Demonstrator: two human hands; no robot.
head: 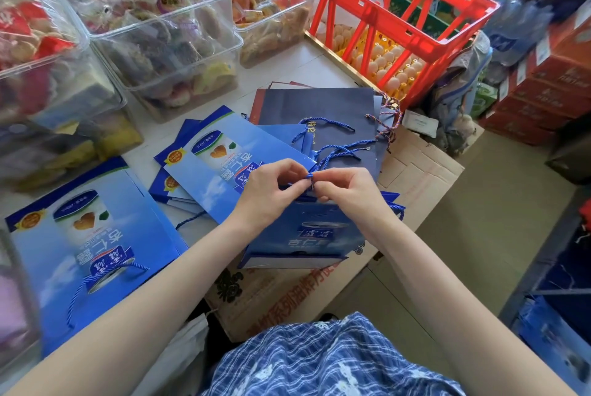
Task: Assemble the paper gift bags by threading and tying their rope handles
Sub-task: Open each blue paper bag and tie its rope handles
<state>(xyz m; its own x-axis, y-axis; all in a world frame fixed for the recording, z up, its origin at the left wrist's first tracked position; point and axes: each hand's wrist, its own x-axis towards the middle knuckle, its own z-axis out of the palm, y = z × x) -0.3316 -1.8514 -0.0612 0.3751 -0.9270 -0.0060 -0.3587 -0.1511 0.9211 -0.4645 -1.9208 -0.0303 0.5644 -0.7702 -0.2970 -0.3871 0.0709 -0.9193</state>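
Observation:
A blue paper gift bag (307, 235) lies flat in front of me, its top edge under my fingers. My left hand (271, 189) and my right hand (343, 187) meet above that edge, and both pinch the end of a blue rope handle (309, 176). Several loose blue ropes (339, 151) lie just beyond my hands on a dark navy bag (319, 107). A stack of flat blue bags (204, 168) lies to the left. Another blue bag (89, 251) with a rope handle threaded lies at the near left.
Clear plastic tubs of wrapped snacks (160, 27) fill the back left. A red plastic crate (383, 11) stands over trays of eggs (390, 66) at the back right. Flattened cardboard (415, 178) lies under the bags. Stacked boxes (543, 85) line the right side.

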